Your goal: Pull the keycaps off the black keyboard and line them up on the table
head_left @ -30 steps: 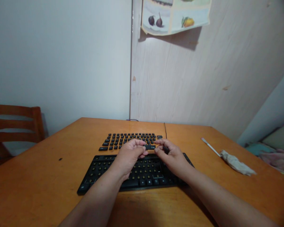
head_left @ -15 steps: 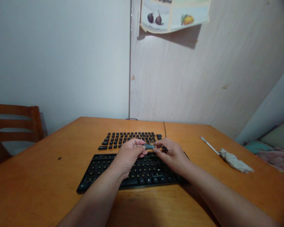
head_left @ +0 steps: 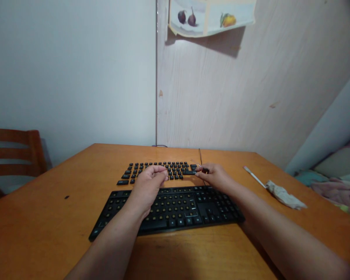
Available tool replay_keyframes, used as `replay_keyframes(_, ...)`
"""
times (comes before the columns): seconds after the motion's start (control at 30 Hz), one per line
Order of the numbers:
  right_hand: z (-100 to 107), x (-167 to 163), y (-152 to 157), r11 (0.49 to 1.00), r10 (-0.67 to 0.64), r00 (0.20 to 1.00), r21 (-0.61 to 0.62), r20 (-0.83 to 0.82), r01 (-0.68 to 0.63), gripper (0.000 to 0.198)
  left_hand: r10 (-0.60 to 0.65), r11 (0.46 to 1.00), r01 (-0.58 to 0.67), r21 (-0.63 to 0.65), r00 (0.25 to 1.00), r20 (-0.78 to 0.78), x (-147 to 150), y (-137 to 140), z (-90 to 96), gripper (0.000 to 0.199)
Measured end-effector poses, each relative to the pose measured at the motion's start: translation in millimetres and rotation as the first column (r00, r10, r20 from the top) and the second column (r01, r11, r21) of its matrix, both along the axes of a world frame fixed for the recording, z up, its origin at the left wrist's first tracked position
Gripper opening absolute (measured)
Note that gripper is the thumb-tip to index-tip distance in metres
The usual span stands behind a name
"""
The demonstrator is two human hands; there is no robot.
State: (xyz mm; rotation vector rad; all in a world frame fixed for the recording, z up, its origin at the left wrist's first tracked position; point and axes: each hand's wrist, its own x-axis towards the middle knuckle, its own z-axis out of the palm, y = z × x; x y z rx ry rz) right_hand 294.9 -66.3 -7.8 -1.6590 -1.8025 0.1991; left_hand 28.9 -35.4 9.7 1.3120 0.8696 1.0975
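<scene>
My right hand (head_left: 211, 174) pinches a long black keycap (head_left: 189, 172) at the right end of the loose keycap rows. Also in that hand is a small dark tool (head_left: 205, 170) with thin wires sticking out, perhaps a keycap puller; its full shape is hidden. My left hand (head_left: 149, 184) is closed, thumb against fingertips, above the back edge of the black keyboard (head_left: 175, 212); whether anything is in the pinch I cannot make out. Most of the keyboard's main block has bare switch posts, while its bottom row and right side keep keys. Loose black keycaps (head_left: 127, 172) lie in rows behind it.
A small dark piece (head_left: 67, 197) lies on the wooden table (head_left: 61, 229) at left. To the right are a white brush-like stick (head_left: 255, 177) and a crumpled cloth (head_left: 284, 195). A cable (head_left: 200, 155) runs to the back edge. A wooden chair (head_left: 16, 153) stands at left.
My right hand has carried the long keycap away from my left hand, back to the row's right end. My left hand has let go of it and moved slightly left.
</scene>
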Motion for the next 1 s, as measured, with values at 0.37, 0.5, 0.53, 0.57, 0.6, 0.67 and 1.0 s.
replay_keyframes(0.37, -20.2, 14.5, 17.4, 0.982, -0.082, 0.988, -0.159, 0.133, 0.103, 0.023, -0.004, 1.000, 0.005, 0.012, 0.999, -0.042, -1.7, 1.8, 0.0, 0.027)
replay_keyframes(0.5, -21.7, 9.0, 18.4, 0.975, -0.096, 0.984, -0.188, 0.148, 0.123, 0.024, 0.001, 1.000, -0.001, 0.010, 0.999, -0.039, -1.5, 2.5, -0.6, 0.028)
replay_keyframes(0.53, -21.8, 7.8, 18.5, 0.973, -0.099, 0.984, -0.193, 0.151, 0.128, 0.024, -0.002, 1.000, 0.002, 0.008, 0.999, -0.037, -1.4, 2.5, -0.7, 0.028)
replay_keyframes(0.57, -21.9, 6.8, 18.6, 0.971, -0.103, 0.983, -0.199, 0.154, 0.133, 0.024, -0.006, 1.000, 0.007, 0.007, 0.999, -0.035, -1.4, 2.4, -0.8, 0.028)
replay_keyframes(0.6, -22.0, 6.0, 18.8, 0.969, -0.107, 0.982, -0.204, 0.157, 0.138, 0.025, -0.012, 1.000, 0.012, 0.007, 0.999, -0.032, -1.3, 2.3, -1.0, 0.028)
replay_keyframes(0.67, -22.3, 5.4, 19.4, 0.966, -0.110, 0.980, -0.214, 0.163, 0.144, 0.024, -0.017, 1.000, 0.018, 0.010, 0.999, -0.029, -1.2, 2.1, -1.3, 0.029)
replay_keyframes(1.0, -24.1, 5.5, 22.6, 0.956, -0.111, 0.976, -0.247, 0.186, 0.156, 0.027, -0.011, 1.000, 0.012, 0.026, 0.999, -0.044, -1.5, 2.3, -2.0, 0.029)
